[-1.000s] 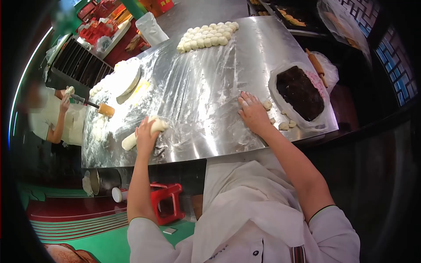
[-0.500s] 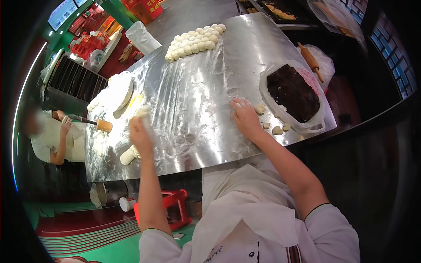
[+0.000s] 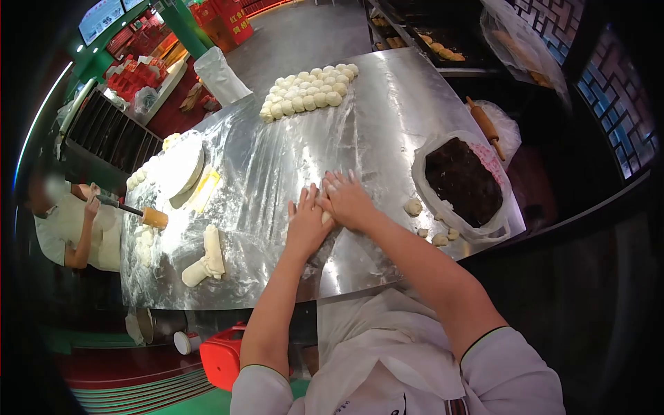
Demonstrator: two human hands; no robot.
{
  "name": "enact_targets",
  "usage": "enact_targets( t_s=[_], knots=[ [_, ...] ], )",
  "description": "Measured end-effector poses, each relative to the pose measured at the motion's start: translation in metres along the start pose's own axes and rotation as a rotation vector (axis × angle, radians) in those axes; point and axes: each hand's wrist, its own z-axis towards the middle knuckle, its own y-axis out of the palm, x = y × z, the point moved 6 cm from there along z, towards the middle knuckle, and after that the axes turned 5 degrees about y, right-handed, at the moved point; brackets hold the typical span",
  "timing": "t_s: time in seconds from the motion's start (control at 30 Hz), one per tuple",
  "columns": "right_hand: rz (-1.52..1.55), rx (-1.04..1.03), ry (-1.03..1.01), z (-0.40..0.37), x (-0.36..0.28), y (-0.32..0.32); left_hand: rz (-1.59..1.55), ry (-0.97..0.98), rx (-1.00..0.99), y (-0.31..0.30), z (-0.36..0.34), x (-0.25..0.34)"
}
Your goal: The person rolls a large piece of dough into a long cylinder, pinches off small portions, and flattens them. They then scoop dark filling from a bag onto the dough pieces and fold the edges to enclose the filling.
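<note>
My left hand point(image 3: 308, 225) lies on the metal worktop with its fingers stretched out. My right hand point(image 3: 349, 200) is flat beside it, partly overlapping its fingertips. A small bit of pale dough point(image 3: 326, 217) shows between the two hands; the rest is hidden under them. Left of my hands lie two pieces of rolled dough, one roll upright in view point(image 3: 213, 250) and a shorter roll point(image 3: 196, 274) touching its lower end. To the right of my right hand sit a dough lump point(image 3: 413, 207) and several smaller scraps point(image 3: 440, 239).
Rows of dough balls point(image 3: 310, 92) stand at the worktop's point(image 3: 394, 104) far side. A plastic-lined container of dark filling point(image 3: 460, 180) and a rolling pin point(image 3: 486, 128) are right. A co-worker point(image 3: 76, 221) at left holds a roller point(image 3: 153, 218) near a round white board point(image 3: 183, 166).
My left hand has moved right, from above the rolled dough to the middle of the worktop. My right hand has shifted left to join it. Both dough rolls now show uncovered.
</note>
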Motion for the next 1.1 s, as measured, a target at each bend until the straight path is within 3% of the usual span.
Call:
enact_targets(
  t_s=[0.1, 0.23, 0.33, 0.4, 0.47, 0.53, 0.6, 0.67, 0.73, 0.87, 0.93, 0.97, 1.07, 1.1],
  knots=[
    [-0.2, -0.061, -0.058, 0.018, 0.007, 0.007, -0.04, -0.051, 0.101, -0.007, 0.011, -0.011],
    [-0.063, -0.117, -0.2, -0.085, -0.024, -0.011, -0.253, 0.164, 0.001, -0.006, -0.074, 0.026],
    [-0.125, -0.026, -0.313, -0.147, -0.034, -0.027, -0.157, 0.283, 0.097, -0.02, -0.119, 0.051],
    [-0.056, -0.018, -0.251, -0.137, -0.033, -0.021, -0.162, 0.275, 0.145, -0.015, -0.112, 0.054],
    [-0.001, 0.027, -0.22, -0.102, -0.028, -0.019, -0.076, 0.141, 0.197, -0.009, -0.086, 0.044],
    [-0.07, -0.178, -0.097, -0.072, -0.015, -0.004, -0.076, 0.089, 0.253, -0.01, -0.071, 0.024],
    [-0.041, -0.205, -0.138, -0.065, 0.0, -0.021, -0.179, 0.045, 0.133, -0.006, -0.073, -0.006],
    [-0.002, -0.232, -0.173, -0.078, 0.006, -0.027, -0.144, 0.095, 0.154, -0.01, -0.091, -0.013],
    [-0.033, -0.001, -0.283, -0.095, 0.005, -0.041, -0.112, 0.122, 0.203, -0.022, -0.105, -0.002],
    [-0.015, -0.053, -0.295, -0.105, 0.019, -0.042, -0.035, 0.16, 0.22, -0.024, -0.128, -0.021],
    [0.016, -0.05, -0.222, -0.105, 0.03, -0.048, -0.029, 0.051, 0.296, -0.033, -0.138, -0.045],
    [0.016, -0.049, -0.229, -0.106, 0.027, -0.048, -0.018, 0.023, 0.124, -0.019, -0.139, -0.045],
    [0.107, -0.14, -0.055, -0.106, 0.012, -0.043, -0.152, 0.101, 0.272, -0.048, -0.123, 0.002],
    [0.296, -0.177, 0.026, -0.1, 0.008, -0.046, -0.245, 0.111, 0.272, -0.051, -0.114, 0.017]
  ],
)
